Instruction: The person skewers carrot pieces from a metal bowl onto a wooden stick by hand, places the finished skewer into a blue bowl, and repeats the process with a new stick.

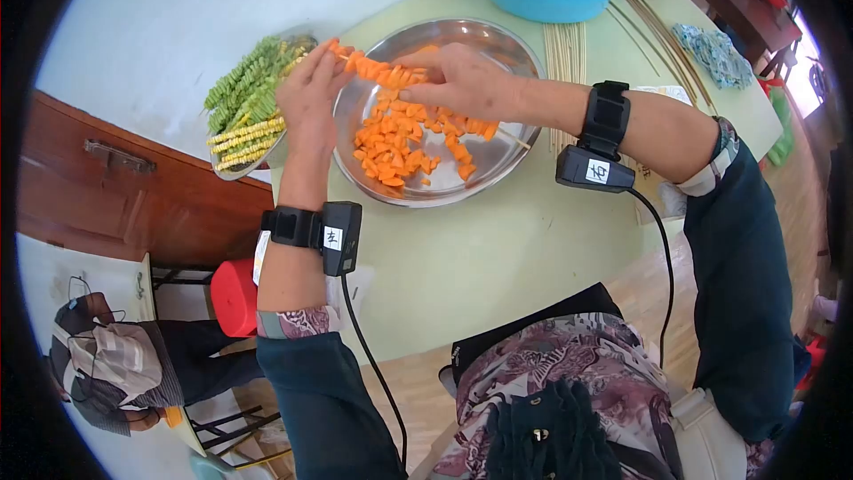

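A skewer of orange carrot pieces (380, 72) runs across the top of a round steel bowl (357, 176), held between both hands. My left hand (311, 89) is closed on its left end, at the bowl's upper left rim. My right hand (458, 82) is closed round the carrot pieces further right, above the bowl. Loose cut carrot pieces (391, 147) lie in the bowl. Below my right hand, more threaded pieces (480, 128) show, with a bare stick end (513, 138) pointing right over the rim.
A blue basin (533, 5) of carrot skewers stands at the back. Left of the bowl is a tray (233, 172) with green and yellow skewers. Bare sticks (565, 62) lie right of the bowl, near a patterned cloth (713, 55). Another person (169, 351) is at the lower left.
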Available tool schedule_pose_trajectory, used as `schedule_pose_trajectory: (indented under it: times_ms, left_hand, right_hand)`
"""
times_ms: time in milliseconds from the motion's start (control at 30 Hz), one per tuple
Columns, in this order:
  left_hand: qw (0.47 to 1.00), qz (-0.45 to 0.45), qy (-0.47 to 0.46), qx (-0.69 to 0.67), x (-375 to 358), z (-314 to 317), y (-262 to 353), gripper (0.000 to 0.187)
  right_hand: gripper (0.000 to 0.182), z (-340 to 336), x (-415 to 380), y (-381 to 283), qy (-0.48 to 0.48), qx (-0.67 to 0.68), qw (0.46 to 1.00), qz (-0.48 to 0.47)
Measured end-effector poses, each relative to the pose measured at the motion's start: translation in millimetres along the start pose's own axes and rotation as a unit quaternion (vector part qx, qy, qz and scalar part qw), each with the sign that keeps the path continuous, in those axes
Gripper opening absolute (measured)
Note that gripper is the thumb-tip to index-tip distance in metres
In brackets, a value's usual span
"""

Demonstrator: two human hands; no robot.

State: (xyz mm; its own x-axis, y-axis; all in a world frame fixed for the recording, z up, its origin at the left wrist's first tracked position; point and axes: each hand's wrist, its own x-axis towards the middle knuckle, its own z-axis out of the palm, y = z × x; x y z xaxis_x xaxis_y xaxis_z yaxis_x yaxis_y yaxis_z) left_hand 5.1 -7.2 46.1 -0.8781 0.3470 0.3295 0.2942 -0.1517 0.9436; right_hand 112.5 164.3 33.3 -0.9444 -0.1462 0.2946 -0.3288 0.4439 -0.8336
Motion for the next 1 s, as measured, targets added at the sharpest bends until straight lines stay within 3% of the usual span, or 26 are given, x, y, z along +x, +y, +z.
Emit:
schedule_pose_trajectory:
  times_ms: [33,67,133,267,333,467,533,567,633,667,700,733,833,967,1000]
  left_hand:
    - [1.0,0.012,0.015,0.018,0,2,-1,0.025]
    - [1.0,0.011,0.016,0.018,-1,3,-2,0.025]
    - [0.996,0.015,0.04,0.074,-4,8,-1,0.026]
    - [0.997,-0.005,0.044,0.062,-3,6,-10,0.026]
    - [0.997,-0.031,0.062,0.015,-5,10,-11,0.025]
    - [0.997,-0.039,0.069,0.024,-5,14,-6,0.025]
    - [0.997,-0.035,0.061,0.034,-4,10,-8,0.026]
    - [0.997,-0.036,0.06,0.035,-3,9,-9,0.026]
    - [0.995,-0.025,0.059,0.073,-1,7,-9,0.025]
    - [0.995,-0.025,0.058,0.073,-1,5,-9,0.025]
    - [0.998,-0.019,0.049,0.042,0,3,-7,0.025]
    - [0.999,-0.012,0.039,0.011,1,1,-5,0.024]
    - [0.999,-0.008,0.033,-0.023,-1,4,0,0.023]
    - [0.999,0.01,0.003,-0.032,1,0,-3,0.023]
    - [1.0,0.015,0.019,-0.003,0,1,-3,0.023]
  right_hand:
    - [0.037,0,2,7,0.031,-0.126,0.99,-0.054]
    - [0.037,2,3,16,0.03,-0.126,0.99,-0.055]
    - [0.043,4,4,26,0.078,-0.343,0.919,-0.176]
    - [0.045,-10,4,17,0.033,-0.421,0.89,-0.169]
    - [0.029,-12,-1,3,0.002,-0.523,0.838,-0.153]
    - [0.032,-13,2,9,0.016,-0.535,0.83,-0.158]
    - [0.044,-14,11,22,0.008,-0.403,0.901,-0.158]
    - [0.044,-11,12,29,0.009,-0.402,0.902,-0.157]
    - [0.045,-7,13,24,0.023,-0.176,0.97,-0.165]
    - [0.045,-9,11,22,0.023,-0.176,0.97,-0.164]
    - [0.045,-15,5,4,-0.015,-0.008,0.999,-0.033]
    - [0.045,-17,3,-6,-0.053,0.159,0.981,0.099]
    - [0.044,-19,5,-2,-0.093,0.278,0.945,0.142]
    - [0.043,-16,4,-4,-0.083,0.224,0.965,0.112]
    - [0.042,-15,8,2,-0.043,0.099,0.994,0.036]
